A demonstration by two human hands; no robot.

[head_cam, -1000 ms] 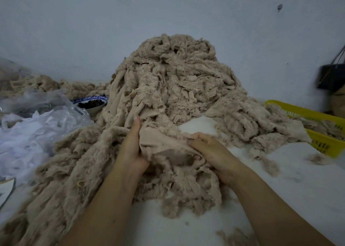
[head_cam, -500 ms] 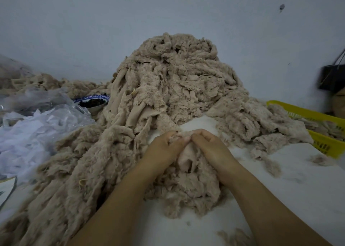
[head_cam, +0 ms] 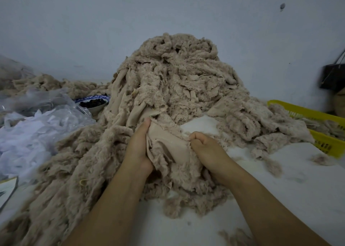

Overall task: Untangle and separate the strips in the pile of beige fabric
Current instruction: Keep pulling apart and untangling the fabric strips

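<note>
The strip (head_cam: 168, 143) I was working on lay at the near foot of the pile of beige fabric (head_cam: 177, 77), stretched smooth side up between my two hands. Its long axis ran roughly side to side across the front of the pile, and its left end sat a little higher and closer to the slope. My left hand (head_cam: 138, 146) gripped that end with the thumb upright against the cloth and the fingers curled behind it. My right hand (head_cam: 207, 148) had its fingers bunched tightly over the other end, just in front of the bare patch of white table (head_cam: 197, 124) at the pile's base. Below the taut stretch, the strip ran down into a fuzzy clump on my side of the pile, and I could not tell where it ended in there. I judged that the tangle lay beneath and towards me from both grips rather than back in the pile, so the pull would have to go up and apart along the strip's length. My left hand was nearer the slope, so it seemed the likelier to snag neighbouring strips. To the left of the pile were a patterned bowl (head_cam: 93, 102) of dark bits and a plastic bag of white scraps (head_cam: 28, 133). To its right was a yellow basket (head_cam: 324, 145).
</note>
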